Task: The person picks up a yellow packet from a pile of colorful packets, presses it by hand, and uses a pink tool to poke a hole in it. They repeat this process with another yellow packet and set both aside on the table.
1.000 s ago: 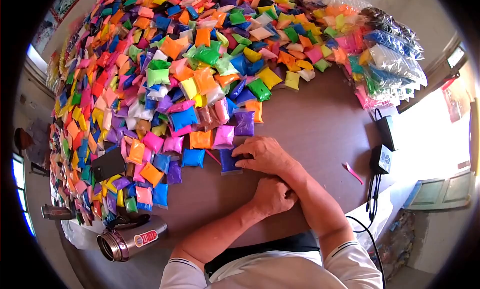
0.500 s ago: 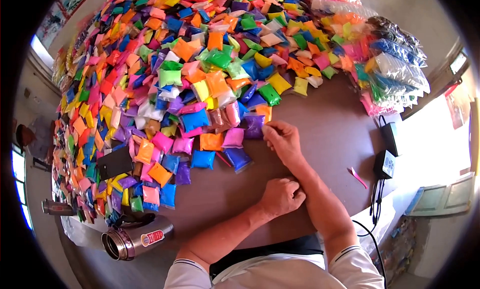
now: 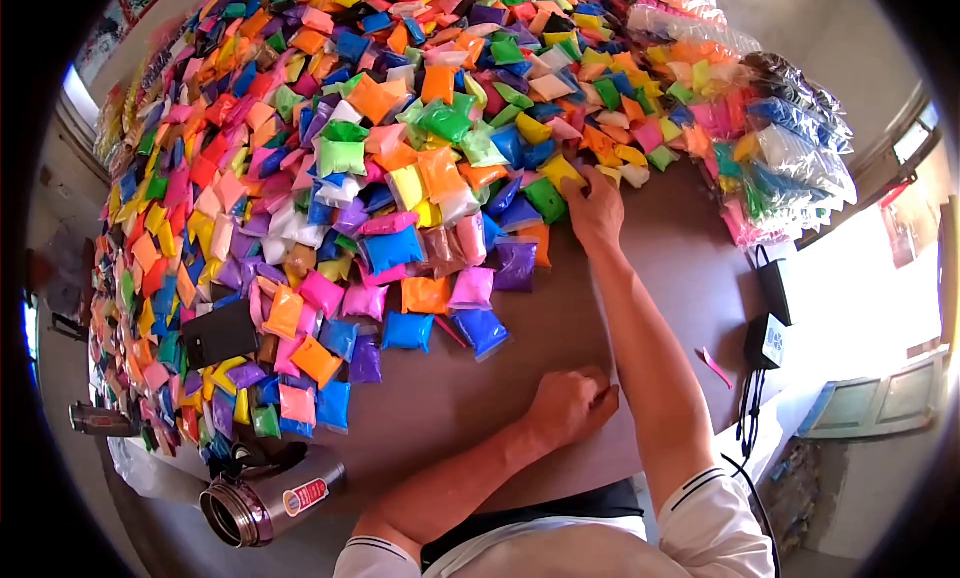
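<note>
My right hand (image 3: 597, 206) reaches to the right edge of a large heap of small coloured packets. Its fingers are on a yellow packet (image 3: 560, 172), beside a green packet (image 3: 545, 200). My left hand (image 3: 572, 408) is a loose fist resting on the brown table (image 3: 470, 398), with any contents hidden. Nearest to it in the heap lie a blue packet (image 3: 481, 329), a purple packet (image 3: 515, 263) and a pink packet (image 3: 471, 288).
A black flat object (image 3: 220, 334) lies on the heap's left side. An open steel flask (image 3: 275, 500) lies at the lower left. Bundled clear bags (image 3: 790, 148) stand at the upper right, above black adapters (image 3: 766, 340). A pink strip (image 3: 715, 368) is on the table's right.
My right hand has moved up and right from beside the purple packet to the yellow packet. My left hand stays low and has shifted slightly. The view has shifted a little.
</note>
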Motion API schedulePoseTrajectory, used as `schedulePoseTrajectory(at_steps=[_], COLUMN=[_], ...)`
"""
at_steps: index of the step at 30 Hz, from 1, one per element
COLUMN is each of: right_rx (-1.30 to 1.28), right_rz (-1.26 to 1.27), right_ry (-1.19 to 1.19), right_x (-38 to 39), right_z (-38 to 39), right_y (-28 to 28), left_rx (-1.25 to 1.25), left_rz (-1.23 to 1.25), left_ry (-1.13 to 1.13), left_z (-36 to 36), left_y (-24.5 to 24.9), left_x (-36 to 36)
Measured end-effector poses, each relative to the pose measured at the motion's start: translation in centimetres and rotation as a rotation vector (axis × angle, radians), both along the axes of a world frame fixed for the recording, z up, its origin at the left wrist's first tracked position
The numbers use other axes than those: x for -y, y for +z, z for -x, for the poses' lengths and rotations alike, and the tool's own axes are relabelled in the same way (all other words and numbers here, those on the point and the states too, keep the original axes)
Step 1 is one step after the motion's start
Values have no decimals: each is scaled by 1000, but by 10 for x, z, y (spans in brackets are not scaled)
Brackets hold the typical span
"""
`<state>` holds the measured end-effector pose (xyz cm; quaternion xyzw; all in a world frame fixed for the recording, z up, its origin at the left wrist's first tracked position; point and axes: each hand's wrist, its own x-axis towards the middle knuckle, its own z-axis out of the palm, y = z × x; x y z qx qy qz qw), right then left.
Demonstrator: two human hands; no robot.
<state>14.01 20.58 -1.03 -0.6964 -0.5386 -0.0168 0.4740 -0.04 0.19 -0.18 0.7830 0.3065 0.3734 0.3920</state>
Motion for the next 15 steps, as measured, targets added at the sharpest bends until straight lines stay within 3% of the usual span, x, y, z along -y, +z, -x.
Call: schedulePoseTrajectory(at_steps=[1, 5, 8, 10, 15], right_rx=[129, 125, -48, -733, -849], right_rz=[-18, 85, -128, -198, -258], right_ry=[-25, -40, 34, 117, 136], right_x=[-1, -2, 4, 12, 18], right_z=[1, -2, -9, -16, -12], right_y=[-4, -6, -14, -9, -1], left_rx=[6, 16, -34, -37, -35], left_rz=[6, -45, -83, -80, -76], left_ry=[4, 33, 19, 14, 10], left_z=[0, -2, -2, -2, -1], left_y=[2, 1, -1, 2, 3], left_x=[0, 0, 2, 2, 1])
